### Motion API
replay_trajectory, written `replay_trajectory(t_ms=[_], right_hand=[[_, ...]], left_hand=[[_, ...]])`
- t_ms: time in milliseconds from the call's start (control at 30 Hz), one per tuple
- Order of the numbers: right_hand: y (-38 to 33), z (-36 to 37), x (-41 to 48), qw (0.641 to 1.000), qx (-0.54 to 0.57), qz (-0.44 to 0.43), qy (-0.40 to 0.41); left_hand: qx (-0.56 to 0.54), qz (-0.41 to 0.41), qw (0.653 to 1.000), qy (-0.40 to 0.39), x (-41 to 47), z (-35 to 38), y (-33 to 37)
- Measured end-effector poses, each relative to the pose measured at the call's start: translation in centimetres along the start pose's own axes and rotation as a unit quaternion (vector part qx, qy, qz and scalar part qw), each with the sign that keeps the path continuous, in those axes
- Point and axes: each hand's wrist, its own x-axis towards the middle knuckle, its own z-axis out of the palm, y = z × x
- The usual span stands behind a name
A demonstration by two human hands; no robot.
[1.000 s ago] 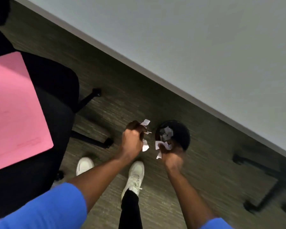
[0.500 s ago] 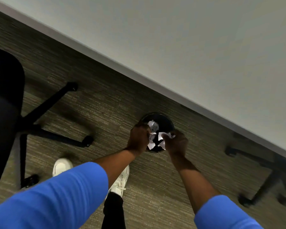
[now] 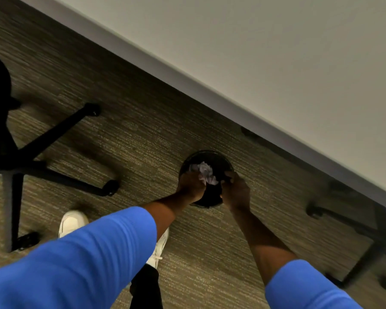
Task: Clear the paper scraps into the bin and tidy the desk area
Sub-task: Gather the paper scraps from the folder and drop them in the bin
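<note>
A small round black bin [image 3: 210, 155] stands on the carpet just in front of the desk edge. Both my hands hover over its mouth. A blurred wad of white paper scraps [image 3: 206, 175] sits inside the rim, against the fingertips of my left hand [image 3: 191, 186], which is curled around it. On the bin's right side my right hand [image 3: 235, 190] has its fingers bent over the opening. No paper shows in that hand, and its palm is hidden.
The pale desk top [image 3: 276, 63] fills the upper right, its edge running diagonally. A black office chair base [image 3: 54, 175] with castors spreads at the left. Another chair base [image 3: 354, 230] is at the right. My white shoes [image 3: 73, 221] stand below the bin.
My view has shifted over the bin and the pink folder has gone out of sight. Both hands moved from beside the bin to over its mouth, and the scraps are lower inside the rim.
</note>
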Motion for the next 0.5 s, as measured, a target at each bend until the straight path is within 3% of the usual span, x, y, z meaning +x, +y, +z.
replay_trajectory(t_ms=[500], right_hand=[[-5.7, 1.4, -6.3, 0.997, -0.012, -0.077, -0.013]], left_hand=[[0.034, 0.02, 0.998, -0.047, -6.7, -7.4, -3.0]])
